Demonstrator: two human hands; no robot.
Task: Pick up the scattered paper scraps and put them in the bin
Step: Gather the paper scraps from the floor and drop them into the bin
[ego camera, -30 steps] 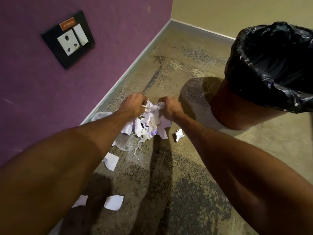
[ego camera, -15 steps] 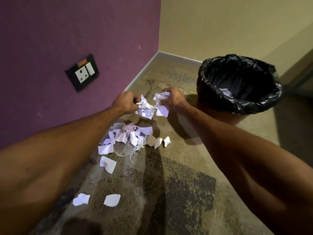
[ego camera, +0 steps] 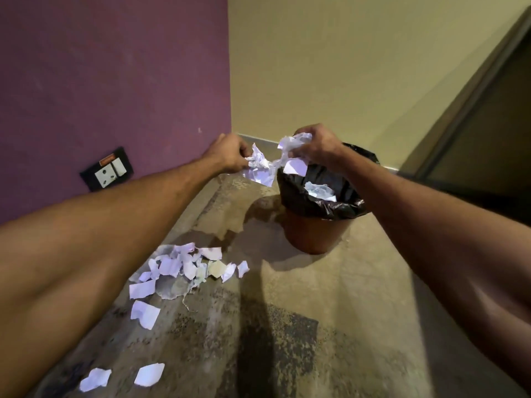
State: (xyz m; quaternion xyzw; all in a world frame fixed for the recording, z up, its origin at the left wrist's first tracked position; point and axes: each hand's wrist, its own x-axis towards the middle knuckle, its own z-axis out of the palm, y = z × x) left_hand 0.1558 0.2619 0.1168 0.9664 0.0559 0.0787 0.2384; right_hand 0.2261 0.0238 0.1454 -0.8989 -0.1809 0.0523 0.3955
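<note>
My left hand [ego camera: 227, 155] grips a bunch of crumpled white paper scraps [ego camera: 258, 169] just left of the bin. Over the bin's near-left rim, my right hand [ego camera: 319, 145] holds another bunch of scraps [ego camera: 293, 152]. The bin [ego camera: 313, 237] is reddish-brown with a black liner [ego camera: 296, 193], and a white scrap [ego camera: 319, 191] lies inside it. A pile of torn scraps [ego camera: 184, 267] stays on the floor below my left arm. Loose pieces lie nearer to me: one scrap [ego camera: 145, 313] close to the pile and two scraps [ego camera: 149, 374] by the bottom edge.
A purple wall with a black switch and socket plate [ego camera: 107, 169] runs along the left. Behind the bin stands a beige wall. A dark door frame [ego camera: 465, 104] rises at the right. The floor is mottled grey-brown.
Both hands lifted a bunch of scraps off the floor pile and carried them up and right to the bin. My view rose, so the bin and walls look farther away.
</note>
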